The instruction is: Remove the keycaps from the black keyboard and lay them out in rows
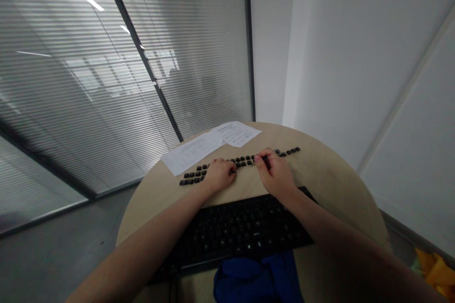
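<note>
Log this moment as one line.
left hand: over small black square plastic keycaps; right hand: at same keycaps; grips: unclear; near side: black rectangular keyboard; far side: white printed paper sheets

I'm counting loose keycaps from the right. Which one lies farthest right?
The keycap ending the row to the right of the right hand; all other visible loose keycaps lie farther left.

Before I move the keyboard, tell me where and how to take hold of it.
Probably by its two short ends, coming in low from left and right: the keyboard is long and lies flat on the table, with loose keycaps beyond its far edge and blue cloth hiding part of its near edge.
</note>
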A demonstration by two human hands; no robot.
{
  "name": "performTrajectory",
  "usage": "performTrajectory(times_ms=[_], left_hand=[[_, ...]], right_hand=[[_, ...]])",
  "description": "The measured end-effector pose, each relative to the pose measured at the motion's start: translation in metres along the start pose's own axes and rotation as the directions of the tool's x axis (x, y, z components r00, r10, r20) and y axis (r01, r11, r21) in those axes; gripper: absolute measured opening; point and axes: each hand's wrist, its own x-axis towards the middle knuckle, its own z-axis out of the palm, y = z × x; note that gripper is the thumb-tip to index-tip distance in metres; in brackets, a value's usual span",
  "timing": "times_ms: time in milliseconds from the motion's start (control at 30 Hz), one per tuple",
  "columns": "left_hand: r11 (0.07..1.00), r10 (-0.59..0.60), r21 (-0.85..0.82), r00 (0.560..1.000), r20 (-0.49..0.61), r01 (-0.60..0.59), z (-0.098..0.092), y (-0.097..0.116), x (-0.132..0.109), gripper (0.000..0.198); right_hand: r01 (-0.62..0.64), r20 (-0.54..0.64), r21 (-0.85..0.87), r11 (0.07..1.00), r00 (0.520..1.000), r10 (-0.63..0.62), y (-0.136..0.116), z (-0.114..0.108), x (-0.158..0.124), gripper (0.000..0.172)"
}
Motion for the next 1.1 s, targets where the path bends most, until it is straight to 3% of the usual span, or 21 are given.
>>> performTrajectory(times_ms=[700,833,967,1033,1100], left_hand=[[0.992,-0.065,-0.111,0.998,-0.017,0.063,0.0,-0.002,0.0,0.009],[0.962,-0.139,-0.245,0.99,-0.04,0.125,-0.017,-0.003,0.005,0.021],[0.917,-0.196,-0.367,0.978,-0.074,0.156,-0.052,-0.002,0.006,0.029],[0.877,-0.157,-0.461,0.987,-0.013,0.134,-0.066,0.001,-0.002,0.029],[0.859,-0.04,-0.504,0.993,0.113,0.092,-0.071,0.008,-0.014,0.027]], right_hand=[[0.059,-0.031,-0.032,0.998,0.998,-0.06,0.002,0.001,0.0,0.023],[0.032,-0.013,-0.015,0.999,0.999,-0.032,0.001,0.0,-0.001,0.023],[0.005,-0.018,0.034,0.999,1.0,-0.005,0.001,0.002,-0.003,0.022],[-0.015,-0.023,0.062,0.998,1.0,0.016,0.002,0.004,-0.004,0.021],[-0.052,-0.02,0.105,0.993,0.998,0.054,0.003,0.005,-0.004,0.02]])
